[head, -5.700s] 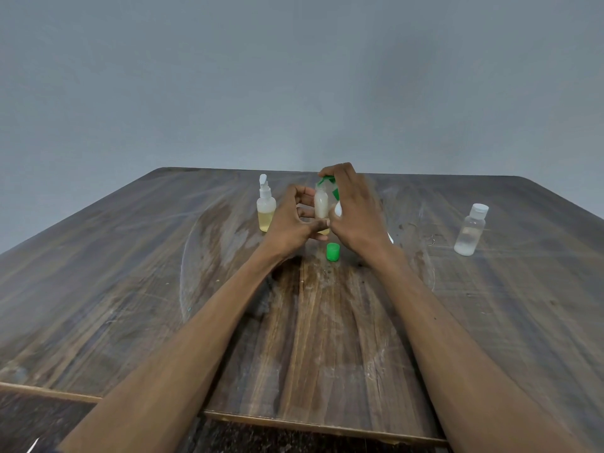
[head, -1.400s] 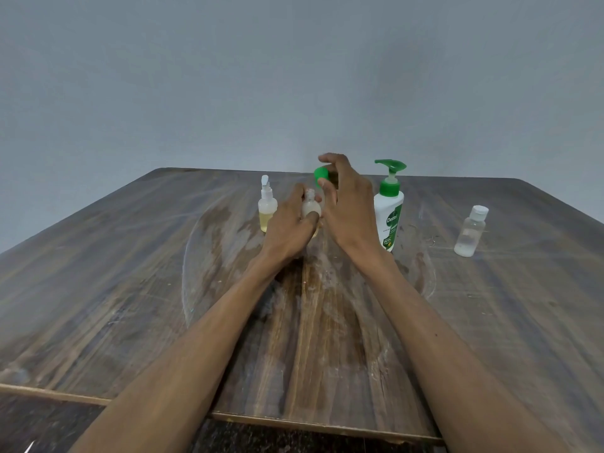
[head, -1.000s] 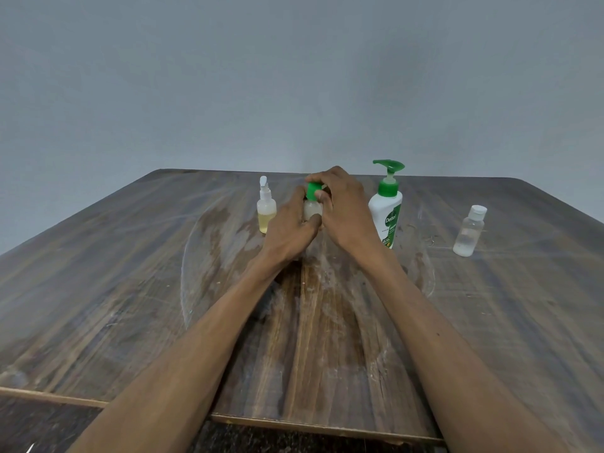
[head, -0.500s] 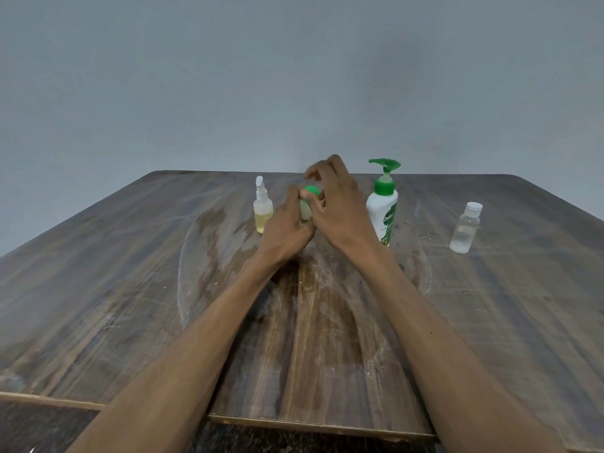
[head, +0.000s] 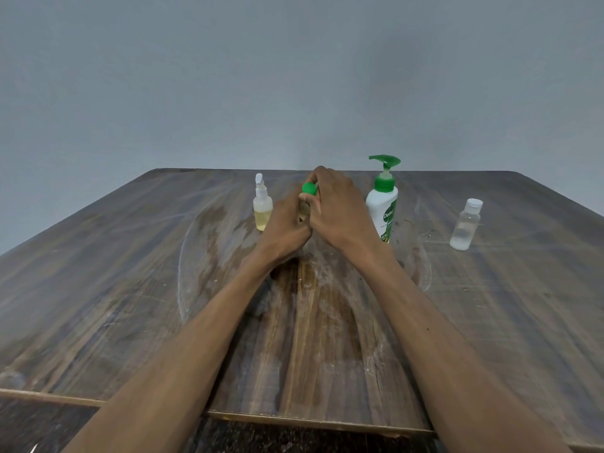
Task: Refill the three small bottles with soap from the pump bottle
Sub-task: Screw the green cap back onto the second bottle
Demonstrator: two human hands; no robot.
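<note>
My left hand (head: 286,225) grips a small bottle (head: 304,213) at the middle of the table; most of the bottle is hidden between my hands. My right hand (head: 338,212) pinches its green cap (head: 309,188) on top of the neck. The white pump bottle (head: 382,207) with a green pump stands just right of my right hand. A small spray bottle (head: 262,209) with yellow liquid stands to the left. A small clear bottle (head: 465,225) with a white cap stands apart at the right.
The worn wooden table (head: 130,289) has a scratched oval mark around the hands. Its near edge (head: 294,420) runs across the bottom of the view. A plain grey wall rises behind the far edge.
The pump bottle left my right hand and stands on the table. My right hand lifted the green cap from the table, brought it down onto the small bottle, and keeps pinching it there.
</note>
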